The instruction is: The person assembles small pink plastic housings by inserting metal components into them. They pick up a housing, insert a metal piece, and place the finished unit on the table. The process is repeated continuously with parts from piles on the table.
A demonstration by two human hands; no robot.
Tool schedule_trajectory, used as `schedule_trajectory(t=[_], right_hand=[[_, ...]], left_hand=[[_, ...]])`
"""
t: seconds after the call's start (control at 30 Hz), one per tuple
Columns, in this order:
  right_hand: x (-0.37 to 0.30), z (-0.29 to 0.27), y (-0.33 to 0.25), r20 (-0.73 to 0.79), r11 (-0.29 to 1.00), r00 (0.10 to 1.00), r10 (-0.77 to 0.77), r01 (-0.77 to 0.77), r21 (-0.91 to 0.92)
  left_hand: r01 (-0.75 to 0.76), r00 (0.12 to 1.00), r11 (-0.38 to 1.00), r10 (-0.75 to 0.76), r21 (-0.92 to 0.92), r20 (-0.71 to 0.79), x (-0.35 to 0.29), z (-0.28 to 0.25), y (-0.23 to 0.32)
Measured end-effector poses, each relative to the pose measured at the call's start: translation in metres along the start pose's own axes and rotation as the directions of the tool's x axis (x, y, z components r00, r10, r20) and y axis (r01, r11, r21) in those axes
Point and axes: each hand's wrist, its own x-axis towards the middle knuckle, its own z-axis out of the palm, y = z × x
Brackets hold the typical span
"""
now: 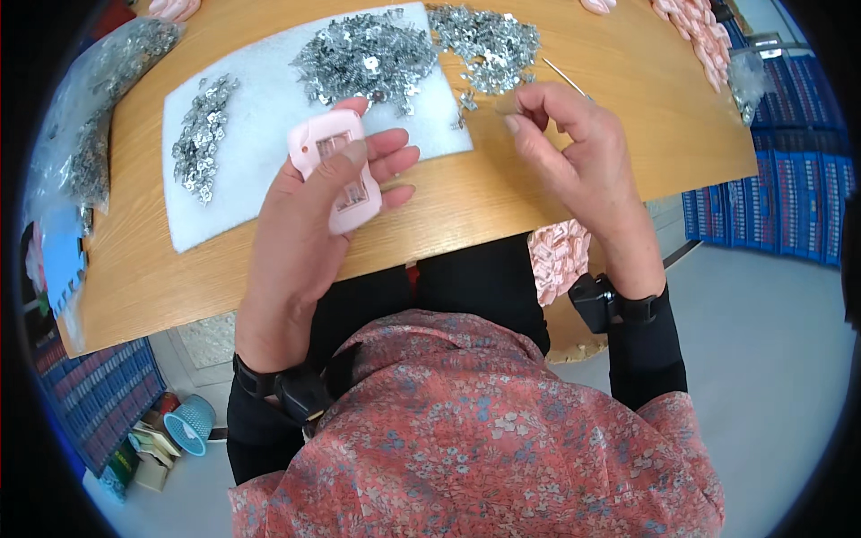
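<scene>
A pale pink plastic casing (357, 215) with a rectangular window full of small metal parts lies in my left hand (309, 202). My thumb presses across its face, and the fingers stick out past its right side. My right hand (578, 148) hovers over the table with thumb and forefinger pinched together. What sits at those fingertips is too small and blurred to name. A thin metal rod (565, 77) shows just behind the right hand; its other end is hidden. Beyond the hands, a big pile of small silvery metal pieces (366, 58) rests on a white foam sheet (260, 103).
A second metal pile (491, 47) lies on the wooden table (664, 134), and a smaller one (202, 134) on the foam's left. A clear bag of metal parts (99, 117) stands far left. Pink casings (695, 36) lie far right; more (558, 260) sit below the table edge.
</scene>
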Motion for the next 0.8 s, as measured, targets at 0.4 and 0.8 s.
schedule_trajectory(t=[0.4,0.8], right_hand=[[0.011,0.018,-0.003,0.032,0.997,0.999,-0.001,0.004,-0.080],[0.041,0.060,-0.009,0.112,0.989,0.991,-0.068,0.081,-0.123]], left_hand=[[-0.104,0.994,0.994,0.103,-0.039,-0.023,-0.023,-0.010,0.011],[-0.109,0.994,0.991,0.107,-0.073,-0.030,-0.021,-0.021,0.011]])
